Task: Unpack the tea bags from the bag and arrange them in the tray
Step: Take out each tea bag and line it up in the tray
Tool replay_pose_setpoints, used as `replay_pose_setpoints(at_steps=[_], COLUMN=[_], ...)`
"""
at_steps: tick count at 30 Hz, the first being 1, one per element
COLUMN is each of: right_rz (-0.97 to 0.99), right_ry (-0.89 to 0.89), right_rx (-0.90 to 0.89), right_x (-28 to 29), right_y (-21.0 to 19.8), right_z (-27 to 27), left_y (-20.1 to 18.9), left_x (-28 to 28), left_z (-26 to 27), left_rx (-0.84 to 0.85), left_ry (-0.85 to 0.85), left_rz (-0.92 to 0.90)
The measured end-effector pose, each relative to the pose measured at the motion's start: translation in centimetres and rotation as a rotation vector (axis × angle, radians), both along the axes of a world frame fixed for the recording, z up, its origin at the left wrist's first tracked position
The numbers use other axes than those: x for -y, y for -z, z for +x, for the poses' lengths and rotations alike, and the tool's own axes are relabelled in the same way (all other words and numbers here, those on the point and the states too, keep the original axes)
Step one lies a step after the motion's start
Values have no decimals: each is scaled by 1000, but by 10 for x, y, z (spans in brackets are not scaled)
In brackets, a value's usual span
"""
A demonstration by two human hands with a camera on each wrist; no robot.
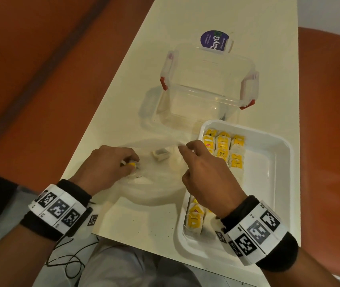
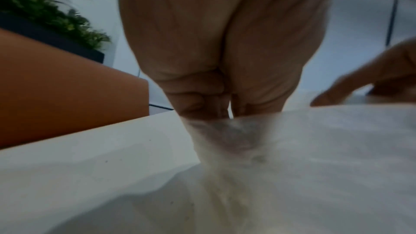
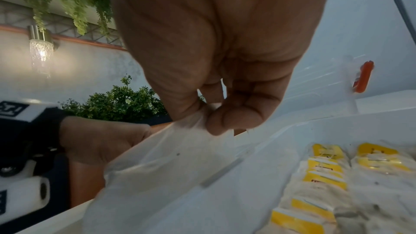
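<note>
A clear plastic bag lies on the white table, left of the white tray. My left hand reaches into the bag, its fingers curled round a tea bag with a yellow tag. In the left wrist view the left hand has its fingertips hidden behind the bag's film. My right hand pinches the bag's upper edge and holds it up. The right wrist view shows the right hand with thumb and finger on the film. Several yellow-tagged tea bags lie in rows in the tray.
A clear lidless container with red latches stands behind the bag and tray. A purple-labelled piece sits behind it. A small white and grey object lies by the bag between my hands. Orange seats flank the table; tea crumbs dot its front.
</note>
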State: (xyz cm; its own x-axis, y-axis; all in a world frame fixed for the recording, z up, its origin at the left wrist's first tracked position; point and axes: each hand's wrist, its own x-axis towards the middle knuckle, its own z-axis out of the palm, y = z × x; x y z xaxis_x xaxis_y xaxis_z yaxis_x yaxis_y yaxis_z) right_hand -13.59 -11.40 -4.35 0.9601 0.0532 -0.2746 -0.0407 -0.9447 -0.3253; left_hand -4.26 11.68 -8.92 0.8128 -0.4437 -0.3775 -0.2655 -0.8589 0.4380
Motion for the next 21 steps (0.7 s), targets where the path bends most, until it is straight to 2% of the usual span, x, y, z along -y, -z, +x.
replay_pose_setpoints(at_steps=[6, 10, 14, 16, 19, 20, 21], right_rz=[-30, -25, 6, 12, 23, 24, 22], right_ry=[-18, -18, -13, -6, -4, -6, -8], right_rx=[-24, -28, -27, -22, -30, -31, -32], right_x=[-3, -4, -5, -5, -4, -4, -4], right_y=[3, 5, 6, 6, 6, 6, 5], right_z=[1, 0, -1, -1, -2, -2, -3], left_y=[-9, -15, -32, -38, -41, -39, -36], left_x=[-2, -5, 10, 17, 29, 36, 43], left_z=[4, 7, 5, 2, -6, -10, -14], left_rx=[-122, -258, -594, -764, -941, -875, -689], left_ry=[-97, -343, -685, -816, -733, -635, -483], left_rz=[-152, -438, -832, -914, -874, -773, -583])
